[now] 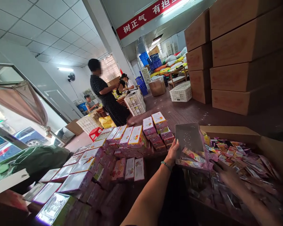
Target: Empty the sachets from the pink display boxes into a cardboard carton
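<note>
— Hands first: what does the head view show me?

— Left hand (pixel 171 153): fingers and thumb clasp the edge of a grey plastic tray (pixel 187 138), which stands steeply tilted, long axis nearly upright, low end toward the carton. Foil sachets (pixel 194 156) lie in that low end.

— And the right hand (pixel 227 175)?

— Blurred, low over loose sachets (pixel 240 157) in an open cardboard carton (pixel 226 131). I cannot tell whether it pinches anything. The left hand is the nearer to the tray.

— Surroundings?

— Pink-and-white product boxes (pixel 136 136) stacked leftward, brown cartons (pixel 245 56) piled rightward, a co-worker (pixel 106 97) standing beyond.
</note>
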Motion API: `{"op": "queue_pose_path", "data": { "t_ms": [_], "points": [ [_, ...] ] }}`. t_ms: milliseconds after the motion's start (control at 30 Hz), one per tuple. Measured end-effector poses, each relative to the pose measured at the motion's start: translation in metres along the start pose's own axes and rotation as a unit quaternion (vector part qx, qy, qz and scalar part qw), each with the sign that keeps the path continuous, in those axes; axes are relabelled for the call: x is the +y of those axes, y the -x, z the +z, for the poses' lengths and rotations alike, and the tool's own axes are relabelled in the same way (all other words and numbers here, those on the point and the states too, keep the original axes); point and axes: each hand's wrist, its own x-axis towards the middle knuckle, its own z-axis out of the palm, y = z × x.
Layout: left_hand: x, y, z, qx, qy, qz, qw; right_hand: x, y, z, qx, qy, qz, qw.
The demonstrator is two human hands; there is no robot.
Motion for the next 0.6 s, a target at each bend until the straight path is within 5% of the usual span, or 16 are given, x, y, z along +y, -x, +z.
{"op": "queue_pose_path", "data": {
  "t_ms": [167,600],
  "points": [
    [-0.009,-0.004,-0.006,-0.04,-0.01,0.016,0.999,-0.003,0.004,-0.006,-0.05,-0.151,0.073,0.985],
    [-0.009,-0.01,-0.008,-0.009,0.018,0.017,1.0,-0.013,0.005,-0.003,-0.064,-0.134,0.047,0.988]
  ]
}}
